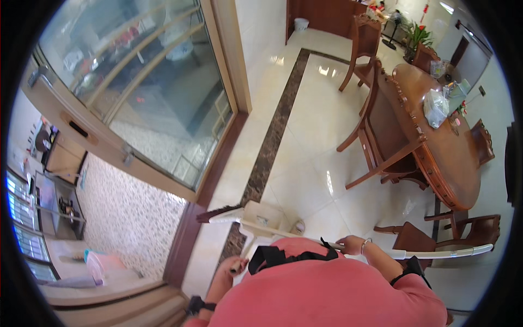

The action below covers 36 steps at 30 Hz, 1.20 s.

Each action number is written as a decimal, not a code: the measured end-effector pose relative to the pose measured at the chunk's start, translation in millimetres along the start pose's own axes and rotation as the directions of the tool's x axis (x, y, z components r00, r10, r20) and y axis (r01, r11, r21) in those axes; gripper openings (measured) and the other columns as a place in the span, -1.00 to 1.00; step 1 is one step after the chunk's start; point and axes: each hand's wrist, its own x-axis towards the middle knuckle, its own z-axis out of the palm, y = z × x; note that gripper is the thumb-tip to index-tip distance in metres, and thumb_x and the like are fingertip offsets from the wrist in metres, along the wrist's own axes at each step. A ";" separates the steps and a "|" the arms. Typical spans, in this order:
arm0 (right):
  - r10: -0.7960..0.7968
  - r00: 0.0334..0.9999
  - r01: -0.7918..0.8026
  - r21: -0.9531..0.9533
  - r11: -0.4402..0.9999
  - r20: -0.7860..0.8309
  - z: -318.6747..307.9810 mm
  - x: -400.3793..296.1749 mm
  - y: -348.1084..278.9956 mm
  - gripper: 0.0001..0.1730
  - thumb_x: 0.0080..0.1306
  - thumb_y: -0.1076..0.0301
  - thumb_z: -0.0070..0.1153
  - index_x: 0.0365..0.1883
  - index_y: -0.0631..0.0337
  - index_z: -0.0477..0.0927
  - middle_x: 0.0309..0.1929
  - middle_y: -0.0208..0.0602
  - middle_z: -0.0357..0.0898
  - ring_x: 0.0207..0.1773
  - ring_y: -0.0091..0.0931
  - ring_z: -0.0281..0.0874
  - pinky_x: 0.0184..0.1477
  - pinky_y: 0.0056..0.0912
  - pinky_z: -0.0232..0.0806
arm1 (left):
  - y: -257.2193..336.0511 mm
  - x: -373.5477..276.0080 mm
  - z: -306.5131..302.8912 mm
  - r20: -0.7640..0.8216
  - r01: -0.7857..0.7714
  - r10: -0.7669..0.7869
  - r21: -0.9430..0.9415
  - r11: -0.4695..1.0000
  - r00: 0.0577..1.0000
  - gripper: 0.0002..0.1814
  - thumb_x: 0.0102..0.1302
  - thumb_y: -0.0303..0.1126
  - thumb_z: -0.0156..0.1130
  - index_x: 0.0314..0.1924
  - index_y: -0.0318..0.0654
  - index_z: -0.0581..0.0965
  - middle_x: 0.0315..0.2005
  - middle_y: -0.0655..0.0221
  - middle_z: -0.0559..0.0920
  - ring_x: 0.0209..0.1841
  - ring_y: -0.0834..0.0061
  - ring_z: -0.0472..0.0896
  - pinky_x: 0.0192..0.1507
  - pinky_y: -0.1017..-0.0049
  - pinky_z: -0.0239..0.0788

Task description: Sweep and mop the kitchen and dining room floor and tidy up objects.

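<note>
My left hand [232,267] is closed around a rod whose blunt end pokes out of the fist, low and left of centre. My right hand [350,245], with a bangle at the wrist, grips a long pole [445,254] that runs out to the right past my forearm. Beyond my hands, a white plastic dustpan [263,216] rests near the floor. A broom head with dark bristles [218,213] lies beside it, by the door sill. My torso hides parts of the rods, so which one joins the dustpan I cannot tell.
A sliding glass door [163,81] with a dark red sill [220,159] stands at left, with a pebble-patterned floor [130,200] beyond. At right are a carved wooden table [453,163] bearing plastic bags, and several wooden chairs. A white bucket [301,24] stands farther off.
</note>
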 end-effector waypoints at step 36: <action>0.291 0.919 0.146 0.914 0.379 -0.267 -257.5 158.0 61.4 -0.38 -0.02 0.58 -0.07 0.10 0.21 0.19 -0.65 -0.30 0.38 -0.75 -0.56 0.32 -0.73 -0.56 0.21 | 230.2 217.6 97.6 0.511 0.417 -0.127 -0.506 0.755 0.850 -0.85 0.09 -0.44 -0.06 -0.55 -0.36 0.32 -0.72 0.41 0.40 -0.71 0.64 0.37 -0.64 0.69 0.28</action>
